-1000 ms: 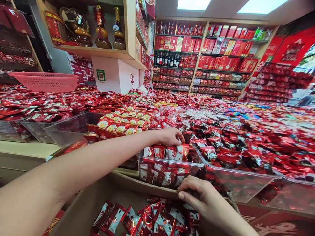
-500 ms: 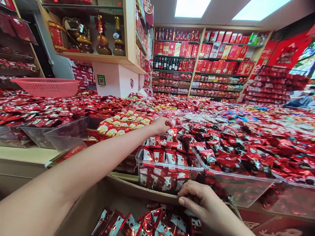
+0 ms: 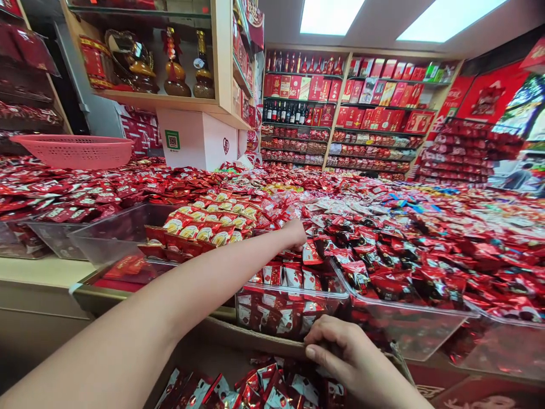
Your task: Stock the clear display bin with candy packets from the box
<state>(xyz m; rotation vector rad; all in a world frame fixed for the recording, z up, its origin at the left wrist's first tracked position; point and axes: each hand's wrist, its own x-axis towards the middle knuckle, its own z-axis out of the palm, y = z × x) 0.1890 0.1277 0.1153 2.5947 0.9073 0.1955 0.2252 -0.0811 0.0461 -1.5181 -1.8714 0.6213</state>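
My left hand (image 3: 294, 234) reaches over the clear bin (image 3: 293, 293) of red and white packets (image 3: 293, 275); its fingers curl down at a red packet (image 3: 311, 253) near the back of the bin. Whether they grip it is hidden. Closed on the rim of a cardboard box (image 3: 251, 336), my right hand (image 3: 336, 341) sits in front of that bin. Inside the box lie loose red and white packets (image 3: 272, 389).
Yellow and red packets (image 3: 204, 224) fill a bin to the left. Dark red packets (image 3: 395, 284) heap up on the right. A pink basket (image 3: 72, 152) stands at the back left, below a display cabinet (image 3: 153, 97). Shelves (image 3: 340, 108) line the back.
My left hand has moved slightly right and down, its fingers now turned away over the bin. My right hand keeps its hold on the box rim. The view has shifted a little.
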